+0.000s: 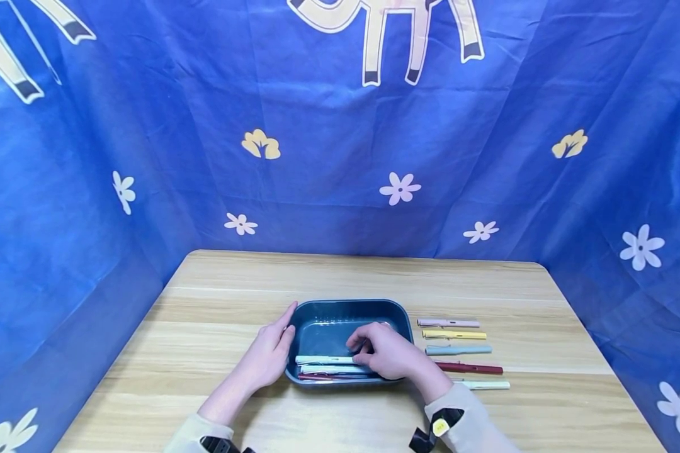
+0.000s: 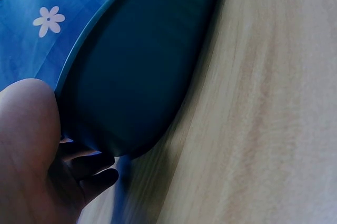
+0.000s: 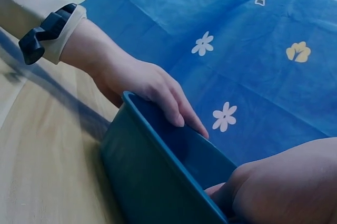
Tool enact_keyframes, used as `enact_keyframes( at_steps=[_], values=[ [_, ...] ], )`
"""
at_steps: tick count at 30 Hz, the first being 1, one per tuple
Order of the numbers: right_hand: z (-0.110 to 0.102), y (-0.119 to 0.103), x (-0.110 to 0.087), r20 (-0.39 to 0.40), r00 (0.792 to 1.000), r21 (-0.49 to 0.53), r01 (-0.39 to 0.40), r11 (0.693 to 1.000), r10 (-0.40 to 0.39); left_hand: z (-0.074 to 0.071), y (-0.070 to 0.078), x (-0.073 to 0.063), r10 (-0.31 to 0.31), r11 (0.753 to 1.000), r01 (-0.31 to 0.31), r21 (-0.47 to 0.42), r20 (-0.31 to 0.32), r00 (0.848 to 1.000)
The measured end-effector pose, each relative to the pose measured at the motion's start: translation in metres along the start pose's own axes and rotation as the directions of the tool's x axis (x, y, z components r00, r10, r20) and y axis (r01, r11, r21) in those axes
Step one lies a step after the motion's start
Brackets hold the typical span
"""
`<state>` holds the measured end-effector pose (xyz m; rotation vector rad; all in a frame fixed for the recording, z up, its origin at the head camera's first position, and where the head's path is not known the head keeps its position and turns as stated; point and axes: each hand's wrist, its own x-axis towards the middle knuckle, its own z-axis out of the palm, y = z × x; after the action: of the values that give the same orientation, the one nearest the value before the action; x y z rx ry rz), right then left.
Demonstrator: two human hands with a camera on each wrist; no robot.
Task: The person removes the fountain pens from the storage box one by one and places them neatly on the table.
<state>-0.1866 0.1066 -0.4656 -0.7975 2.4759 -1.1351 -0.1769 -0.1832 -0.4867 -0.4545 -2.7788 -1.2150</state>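
A dark teal plastic box (image 1: 348,303) stands on the table with several clip pens lying along its near side. My left hand (image 1: 269,352) grips the box's left end, thumb at the rim and fingers along the outside; the left wrist view shows that thumb against the rim. Inside the box, my right hand (image 1: 388,352) has its thumb and curled index finger at the right end of a pale blue pen (image 1: 324,360), pinching it. Below that pen lie another pale pen (image 1: 331,370) and a dark red pen (image 1: 311,377). The right wrist view hides the pens behind the box wall.
Right of the box, pens lie in a column: lilac (image 1: 450,323), yellow (image 1: 456,335), light blue (image 1: 459,350), dark red (image 1: 476,368) and mint (image 1: 487,385). Blue patterned cloth (image 1: 340,189) hangs behind and beside the wooden table (image 1: 249,277).
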Motion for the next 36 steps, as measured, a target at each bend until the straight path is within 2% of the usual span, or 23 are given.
enact_keyframes(
  at_steps=[28, 36],
  values=[
    [0.014, -0.002, 0.015, 0.016, 1.000, -0.132, -0.014, 0.991, 0.016, 0.000, 0.000, -0.001, 0.008, 1.000, -0.008, 0.002, -0.004, 1.000],
    [0.009, -0.002, 0.015, 0.001, 1.000, -0.101, 0.014, 0.995, -0.014, -0.002, 0.001, -0.001, 0.006, 1.000, -0.006, -0.003, 0.003, 1.000]
  ],
)
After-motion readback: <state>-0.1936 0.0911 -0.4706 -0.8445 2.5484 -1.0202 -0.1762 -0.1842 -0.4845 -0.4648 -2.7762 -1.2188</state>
